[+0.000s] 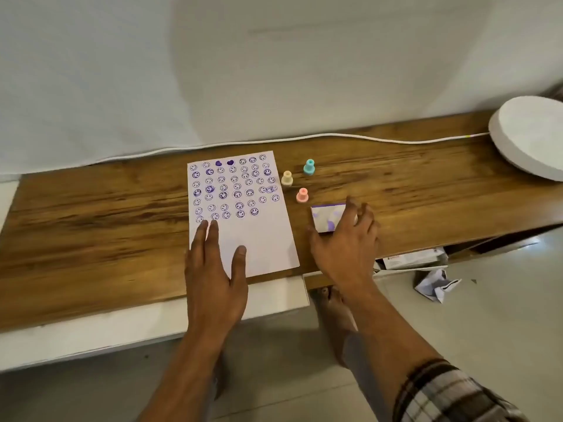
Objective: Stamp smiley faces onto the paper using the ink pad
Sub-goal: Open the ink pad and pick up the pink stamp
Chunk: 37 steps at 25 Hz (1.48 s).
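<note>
A white paper point(262, 239) lies on the wooden table point(106, 223), its upper part covered with several purple smiley prints. My left hand point(213, 269) rests flat on the paper's lower left corner, fingers spread. To the right of the sheet sits a purple-and-white ink pad point(326, 217); my right hand point(347, 242) lies over its right side with thumb and fingers curled around it. Three small stamps stand upright beyond the pad: a cream one point(287, 178), a teal one point(309, 167) and a pink one point(302, 195). No stamp is in either hand.
A white cable point(304, 137) runs along the back of the table by the wall. A round white disc point(533, 135) sits at the far right. Crumpled paper point(435, 286) and a box point(411, 258) lie on the floor under the right end.
</note>
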Available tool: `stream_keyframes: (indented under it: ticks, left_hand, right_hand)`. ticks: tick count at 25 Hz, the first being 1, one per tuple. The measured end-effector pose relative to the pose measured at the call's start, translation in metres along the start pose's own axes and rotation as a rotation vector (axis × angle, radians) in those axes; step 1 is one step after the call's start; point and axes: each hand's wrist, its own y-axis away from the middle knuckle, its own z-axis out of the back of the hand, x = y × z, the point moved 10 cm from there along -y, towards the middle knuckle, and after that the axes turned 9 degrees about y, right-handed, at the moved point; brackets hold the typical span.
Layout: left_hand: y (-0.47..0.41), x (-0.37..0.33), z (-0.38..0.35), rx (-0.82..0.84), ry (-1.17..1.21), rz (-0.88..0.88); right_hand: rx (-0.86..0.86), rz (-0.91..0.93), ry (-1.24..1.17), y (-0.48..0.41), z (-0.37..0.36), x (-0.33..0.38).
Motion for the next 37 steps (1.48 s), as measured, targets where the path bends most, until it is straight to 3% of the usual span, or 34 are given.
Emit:
stream_keyframes:
  ticks: [6, 11, 17, 23, 31, 34, 37]
  left_hand:
    - [-0.003, 0.002, 0.002, -0.001, 0.006, 0.026]
    - [-0.001, 0.007, 0.004, -0.021, 0.026, 0.026]
    - [-0.003, 0.008, 0.004, -0.043, 0.070, 0.058]
    - [-0.003, 0.011, 0.006, -0.060, 0.132, 0.074]
    - [-0.006, 0.013, 0.008, -0.067, 0.146, 0.092]
    - [-0.005, 0.011, 0.008, -0.065, 0.160, 0.097]
    - [-0.004, 0.009, 0.010, -0.069, 0.185, 0.108]
  right_hand:
    - [0.025, 0.047, 0.017, 0.001, -0.014, 0.014]
    - [0.111, 0.082, -0.113, 0.010, -0.020, 0.013]
    - [0.101, -0.051, -0.308, -0.019, 0.002, -0.007]
    - [0.084, -0.071, -0.233, -0.074, 0.003, -0.012]
    - [0.041, 0.064, -0.048, -0.090, -0.008, 0.006]
    - [-0.075, 0.248, -0.036, -0.072, 0.004, 0.042]
    - [-0.031, 0.439, 0.044, -0.047, -0.008, 0.074]
